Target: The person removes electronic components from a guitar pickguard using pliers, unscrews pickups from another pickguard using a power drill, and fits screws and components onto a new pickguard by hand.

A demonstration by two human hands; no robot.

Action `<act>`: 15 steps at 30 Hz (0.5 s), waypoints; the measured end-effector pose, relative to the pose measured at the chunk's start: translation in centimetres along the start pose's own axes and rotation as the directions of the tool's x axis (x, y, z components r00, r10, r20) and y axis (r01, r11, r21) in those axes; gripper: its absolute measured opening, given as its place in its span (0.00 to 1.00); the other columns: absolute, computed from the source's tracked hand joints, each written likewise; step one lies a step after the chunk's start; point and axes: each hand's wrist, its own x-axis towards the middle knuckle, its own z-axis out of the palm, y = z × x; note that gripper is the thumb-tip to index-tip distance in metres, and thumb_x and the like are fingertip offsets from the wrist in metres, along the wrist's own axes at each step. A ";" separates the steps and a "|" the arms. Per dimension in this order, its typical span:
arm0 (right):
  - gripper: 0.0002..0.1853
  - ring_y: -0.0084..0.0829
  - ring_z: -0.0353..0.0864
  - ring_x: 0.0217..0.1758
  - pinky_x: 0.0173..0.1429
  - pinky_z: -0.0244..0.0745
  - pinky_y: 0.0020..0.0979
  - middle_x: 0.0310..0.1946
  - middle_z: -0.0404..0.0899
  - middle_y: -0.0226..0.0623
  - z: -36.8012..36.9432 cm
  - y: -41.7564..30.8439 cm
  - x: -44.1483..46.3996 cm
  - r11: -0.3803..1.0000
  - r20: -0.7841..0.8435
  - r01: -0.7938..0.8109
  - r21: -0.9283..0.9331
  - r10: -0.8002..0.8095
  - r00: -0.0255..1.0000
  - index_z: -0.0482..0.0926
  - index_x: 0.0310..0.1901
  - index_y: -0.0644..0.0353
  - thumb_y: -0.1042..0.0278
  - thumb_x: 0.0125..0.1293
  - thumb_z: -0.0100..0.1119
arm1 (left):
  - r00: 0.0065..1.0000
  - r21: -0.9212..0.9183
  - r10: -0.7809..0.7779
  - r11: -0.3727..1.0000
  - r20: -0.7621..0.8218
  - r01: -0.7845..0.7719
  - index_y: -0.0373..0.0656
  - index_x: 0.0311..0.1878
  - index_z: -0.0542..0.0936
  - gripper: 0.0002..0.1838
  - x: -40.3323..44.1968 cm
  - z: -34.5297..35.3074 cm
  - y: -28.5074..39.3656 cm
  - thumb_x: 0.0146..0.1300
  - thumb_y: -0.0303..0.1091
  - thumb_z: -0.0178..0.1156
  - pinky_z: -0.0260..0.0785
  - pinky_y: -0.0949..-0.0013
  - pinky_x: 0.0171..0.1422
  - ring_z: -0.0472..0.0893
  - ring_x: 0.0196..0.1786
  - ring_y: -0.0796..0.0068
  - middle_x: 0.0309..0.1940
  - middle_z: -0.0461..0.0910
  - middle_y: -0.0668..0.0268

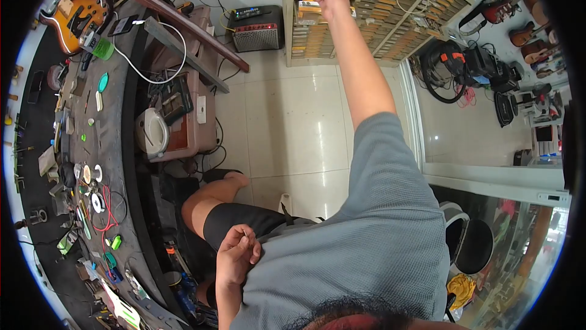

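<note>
While stretching the right hand (332, 3) to the cabinet (381, 37), bunching fingertips by a small drawer (309, 7), hiding any hold; probably handling light but stiff, favouring a front-lip pinch; curling the left hand (238, 254) beside the shirt (366, 238), contents too small to tell.

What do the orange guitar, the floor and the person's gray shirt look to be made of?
The guitar looks like wood under a glossy lacquer, its orange darkening toward the edges. The floor seems to be polished tile, ceramic or stone, with straight joints and bright reflections. The shirt is soft, matte fabric with a fine texture and folds; the fiber can't be told.
</note>
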 end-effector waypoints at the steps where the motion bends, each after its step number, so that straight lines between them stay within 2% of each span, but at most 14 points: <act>1: 0.07 0.37 0.87 0.45 0.51 0.91 0.37 0.45 0.86 0.47 0.0 0.0 1.2 1.000 -0.045 -0.018 -0.013 0.017 0.999 0.79 0.54 0.71 0.77 0.87 0.53 | 1.000 -0.037 0.012 0.999 -0.004 -0.012 0.38 0.56 0.80 0.08 0.4 -0.1 0.1 0.80 0.29 0.61 0.64 0.72 0.32 0.77 0.34 0.69 0.36 0.74 0.65; 2: 0.08 0.38 0.87 0.47 0.54 0.92 0.38 0.46 0.86 0.47 -0.2 0.0 2.3 0.999 -0.092 -0.038 -0.027 0.035 0.995 0.79 0.55 0.71 0.76 0.88 0.52 | 1.000 -0.050 0.000 0.999 -0.027 -0.001 0.38 0.54 0.79 0.07 0.7 0.0 0.3 0.79 0.30 0.60 0.64 0.71 0.31 0.77 0.34 0.68 0.36 0.74 0.65; 4: 0.09 0.40 0.88 0.46 0.51 0.94 0.38 0.47 0.85 0.48 -1.0 0.7 5.0 0.998 -0.088 -0.055 -0.024 0.053 0.995 0.77 0.58 0.72 0.75 0.89 0.51 | 0.997 -0.082 -0.024 0.996 -0.070 0.018 0.38 0.49 0.78 0.07 1.2 0.2 0.6 0.77 0.32 0.60 0.63 0.70 0.30 0.76 0.33 0.67 0.34 0.73 0.64; 10: 0.08 0.41 0.88 0.47 0.55 0.95 0.41 0.48 0.85 0.49 -2.1 1.8 8.4 0.993 -0.099 -0.090 -0.079 0.082 0.992 0.77 0.57 0.73 0.77 0.88 0.51 | 0.998 -0.143 -0.048 0.989 -0.034 0.042 0.43 0.43 0.76 0.06 2.5 -1.1 0.4 0.68 0.34 0.57 0.61 0.68 0.27 0.75 0.32 0.64 0.32 0.70 0.64; 15: 0.08 0.42 0.89 0.48 0.55 0.96 0.41 0.49 0.85 0.50 -3.0 2.4 8.9 0.991 -0.109 -0.102 -0.088 0.092 0.990 0.77 0.57 0.73 0.78 0.88 0.51 | 0.999 -0.253 -0.014 0.967 -0.029 0.006 0.45 0.42 0.75 0.04 2.9 -1.1 0.4 0.67 0.33 0.56 0.61 0.68 0.25 0.73 0.31 0.64 0.31 0.69 0.63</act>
